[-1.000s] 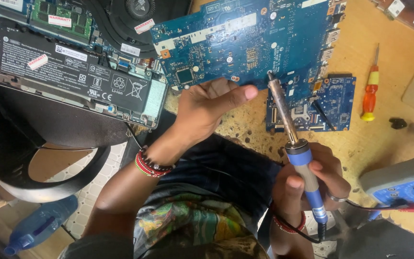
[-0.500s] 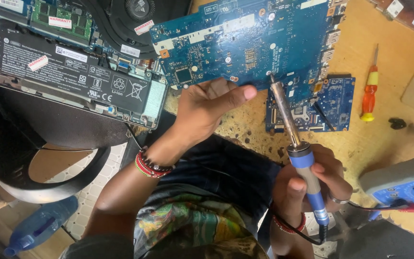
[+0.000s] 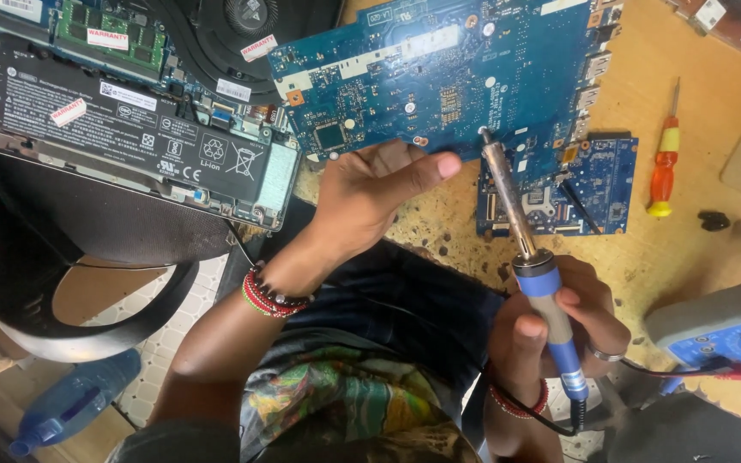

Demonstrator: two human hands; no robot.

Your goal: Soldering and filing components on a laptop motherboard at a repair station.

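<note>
The large blue rectangular circuit board (image 3: 439, 73) lies flat on the scarred tan wooden bench (image 3: 696, 94), overlapping a smaller blue circuit board (image 3: 559, 184) at its lower right corner. It looks thin, light and stiff, yet fragile, studded with small parts, so it is best steadied by its bare edge. The left hand (image 3: 370, 193) does this, palm down with fingers stretched flat along the board's near edge, pinning it rather than closing around anything. The right hand (image 3: 559, 330) is closed around the blue plastic handle of a soldering iron (image 3: 529, 257), held like a pen from below, wrist bent. Its long metal tip angles up and left to the large board's lower edge; whether it touches is unclear. The shaft is probably hot, so the handle is the safe hold.
</note>
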